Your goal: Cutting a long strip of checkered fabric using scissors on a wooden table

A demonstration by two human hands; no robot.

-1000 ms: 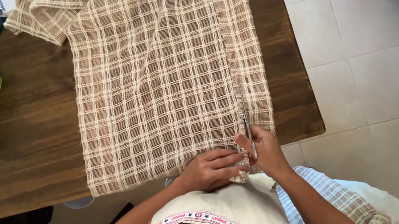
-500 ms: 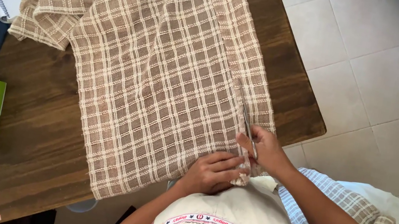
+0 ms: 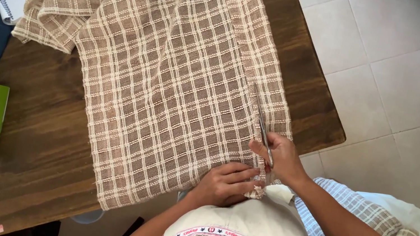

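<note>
Right hand [image 3: 284, 158] closed on scissors [image 3: 264, 131] cutting the brown checked fabric [image 3: 170, 83] spread on the wooden table [image 3: 33, 122]; left hand [image 3: 224, 183] presses fabric flat beside the cut, should keep it taut, fingers off the blades.

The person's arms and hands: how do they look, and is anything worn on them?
Both forearms are bare, with no sleeves reaching them. The left hand and the right hand wear no gloves, and no watch or bracelet shows at the wrists. Whether the fingers carry rings is too small to tell.
</note>
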